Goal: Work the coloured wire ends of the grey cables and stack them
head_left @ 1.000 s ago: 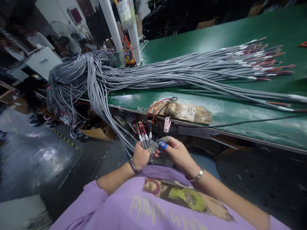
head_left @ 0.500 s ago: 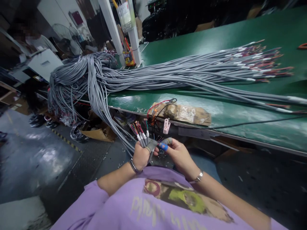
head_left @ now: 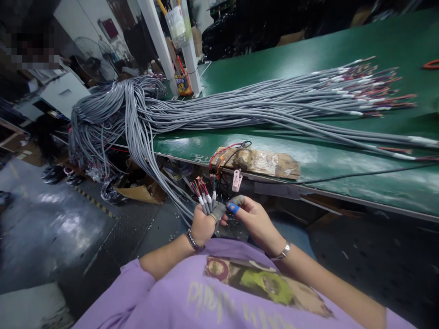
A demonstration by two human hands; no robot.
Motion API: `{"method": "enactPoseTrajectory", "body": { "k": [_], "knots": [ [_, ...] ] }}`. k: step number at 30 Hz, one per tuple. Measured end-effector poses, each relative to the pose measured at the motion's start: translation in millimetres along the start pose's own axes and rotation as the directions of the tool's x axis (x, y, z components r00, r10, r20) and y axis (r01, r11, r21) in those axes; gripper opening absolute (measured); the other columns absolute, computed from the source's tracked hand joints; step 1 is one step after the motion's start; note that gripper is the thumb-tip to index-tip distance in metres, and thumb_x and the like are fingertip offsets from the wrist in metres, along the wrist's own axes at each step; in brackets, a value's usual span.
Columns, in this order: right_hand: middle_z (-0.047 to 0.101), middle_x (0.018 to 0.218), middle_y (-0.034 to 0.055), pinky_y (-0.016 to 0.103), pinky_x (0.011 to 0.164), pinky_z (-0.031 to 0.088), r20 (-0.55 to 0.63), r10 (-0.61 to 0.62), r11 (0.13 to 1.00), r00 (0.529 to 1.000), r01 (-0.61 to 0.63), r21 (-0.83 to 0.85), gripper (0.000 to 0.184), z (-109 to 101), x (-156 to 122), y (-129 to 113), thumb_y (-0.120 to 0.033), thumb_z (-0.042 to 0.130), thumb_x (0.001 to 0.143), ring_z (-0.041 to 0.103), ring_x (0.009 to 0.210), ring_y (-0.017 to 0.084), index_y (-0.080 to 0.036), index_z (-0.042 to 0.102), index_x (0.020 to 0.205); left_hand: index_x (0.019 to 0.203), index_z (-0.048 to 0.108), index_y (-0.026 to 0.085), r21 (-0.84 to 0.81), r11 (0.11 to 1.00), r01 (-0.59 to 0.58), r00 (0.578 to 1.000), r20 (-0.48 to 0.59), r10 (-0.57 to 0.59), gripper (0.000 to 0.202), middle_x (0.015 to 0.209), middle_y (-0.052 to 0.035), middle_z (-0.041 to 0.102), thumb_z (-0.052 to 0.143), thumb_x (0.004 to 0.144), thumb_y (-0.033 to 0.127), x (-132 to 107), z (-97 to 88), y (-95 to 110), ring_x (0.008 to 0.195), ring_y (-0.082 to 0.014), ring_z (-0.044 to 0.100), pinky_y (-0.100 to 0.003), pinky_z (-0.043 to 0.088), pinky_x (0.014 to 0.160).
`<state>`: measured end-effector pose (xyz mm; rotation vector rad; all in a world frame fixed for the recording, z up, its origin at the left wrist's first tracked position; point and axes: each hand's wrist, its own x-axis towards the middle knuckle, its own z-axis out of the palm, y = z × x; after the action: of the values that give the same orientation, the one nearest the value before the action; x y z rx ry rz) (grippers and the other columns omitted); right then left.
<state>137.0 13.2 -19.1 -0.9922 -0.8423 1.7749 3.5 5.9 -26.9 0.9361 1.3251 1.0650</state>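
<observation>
My left hand (head_left: 201, 225) is closed round a small bunch of grey cables (head_left: 205, 198) whose stripped ends fan upward with coloured wires showing. My right hand (head_left: 255, 220) sits just right of it, fingers curled, a blue cap on the thumb and a grey cap on a finger, pinched close to the cable ends. What the right fingers hold is too small to make out. The held cables run down and left toward a large grey cable bundle (head_left: 144, 109) that drapes off the green table (head_left: 308, 151).
A long spread of grey cables (head_left: 308, 91) with stripped ends lies across the table. A taped cardboard pad (head_left: 264, 161) with red and black wires sits on the near edge. White posts (head_left: 161, 41) stand at the back. A person sits far left.
Both hands stay close together in front of me; the fanned cable ends in my left hand have shifted slightly. Nothing else has changed.
</observation>
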Motion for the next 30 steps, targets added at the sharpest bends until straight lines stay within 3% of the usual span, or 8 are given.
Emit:
{"method": "enactPoseTrajectory", "body": {
  "k": [5,9,12,17,19,23,27,30],
  "knots": [
    [0.064,0.058,-0.0002,0.030,0.056,0.048,-0.056,0.022,0.998,0.998,-0.019,0.058,0.043,2.9,-3.3,4.7,-0.052,0.083,0.055,0.059,0.054,0.017,-0.021,0.055,0.068,0.060,0.063,0.015,-0.004,1.000,0.002,1.000,-0.016,-0.002,0.043,0.050,-0.0021,0.062,0.075,0.063,0.056,1.1,0.7,-0.9,0.040,-0.0108,0.054,-0.022,0.043,0.042],
    [0.060,0.057,-0.0014,0.027,0.052,0.043,-0.138,-0.010,0.999,0.990,0.016,0.042,0.040,1.9,-4.1,12.1,-0.049,0.083,0.055,0.051,0.053,0.014,-0.021,0.056,0.065,0.058,0.062,0.015,-0.023,1.000,0.009,0.998,-0.056,-0.011,0.045,0.048,-0.0018,0.060,0.075,0.060,0.058,2.1,3.0,4.3,0.040,-0.0106,0.054,-0.021,0.041,0.042],
    [0.056,0.057,-0.0025,0.025,0.052,0.038,-0.218,-0.056,0.998,0.974,0.059,0.008,0.033,-4.7,-0.7,20.6,-0.043,0.081,0.058,0.044,0.054,0.011,-0.019,0.059,0.065,0.054,0.059,0.016,-0.041,0.999,0.000,0.998,-0.064,-0.002,0.045,0.046,-0.0011,0.059,0.076,0.059,0.057,3.0,3.1,7.8,0.039,-0.0094,0.051,-0.021,0.040,0.041],
    [0.047,0.053,-0.0059,0.023,0.051,0.036,-0.285,-0.029,0.990,0.958,0.067,0.126,0.026,-21.9,5.8,22.8,-0.035,0.080,0.058,0.038,0.051,0.010,-0.020,0.058,0.062,0.055,0.058,0.016,-0.078,0.997,0.014,0.998,-0.052,-0.018,0.044,0.045,-0.0001,0.058,0.078,0.055,0.056,3.3,0.1,13.1,0.036,-0.0083,0.049,-0.020,0.038,0.038],
    [0.047,0.053,-0.0055,0.024,0.051,0.037,-0.255,-0.016,0.990,0.967,0.052,0.132,0.026,-26.5,7.6,15.8,-0.036,0.080,0.059,0.039,0.051,0.010,-0.020,0.059,0.062,0.056,0.058,0.016,-0.083,0.996,0.037,0.999,-0.024,-0.039,0.045,0.045,0.0000,0.058,0.078,0.053,0.057,2.4,-0.9,17.0,0.037,-0.0088,0.049,-0.021,0.039,0.038],
    [0.057,0.063,-0.0009,0.025,0.052,0.040,-0.133,0.024,0.990,0.991,-0.005,0.140,0.032,-28.2,14.8,-3.5,-0.048,0.078,0.063,0.045,0.054,0.011,-0.020,0.063,0.068,0.056,0.058,0.016,-0.097,0.990,0.099,0.987,0.132,-0.086,0.046,0.043,0.0002,0.057,0.082,0.048,0.054,1.8,-1.5,27.5,0.037,-0.0090,0.049,-0.021,0.039,0.038],
    [0.063,0.070,0.0026,0.024,0.051,0.040,0.072,0.093,0.986,0.993,-0.102,0.133,0.050,-22.9,26.0,-17.0,-0.065,0.076,0.059,0.049,0.056,0.011,-0.019,0.065,0.075,0.056,0.058,0.015,-0.076,0.986,0.148,0.937,0.331,-0.115,0.048,0.042,-0.0002,0.057,0.085,0.044,0.052,8.6,-2.8,36.6,0.033,-0.0078,0.046,-0.020,0.036,0.035],
    [0.061,0.067,0.0009,0.024,0.050,0.037,0.054,-0.002,0.999,0.999,0.000,0.043,0.052,-18.3,30.6,-19.5,-0.066,0.076,0.058,0.045,0.053,0.010,-0.018,0.064,0.074,0.059,0.060,0.015,-0.064,0.985,0.160,0.908,0.401,-0.121,0.050,0.043,-0.0006,0.058,0.085,0.044,0.055,16.7,-4.1,39.9,0.032,-0.0084,0.046,-0.020,0.035,0.034]
  ]
}}
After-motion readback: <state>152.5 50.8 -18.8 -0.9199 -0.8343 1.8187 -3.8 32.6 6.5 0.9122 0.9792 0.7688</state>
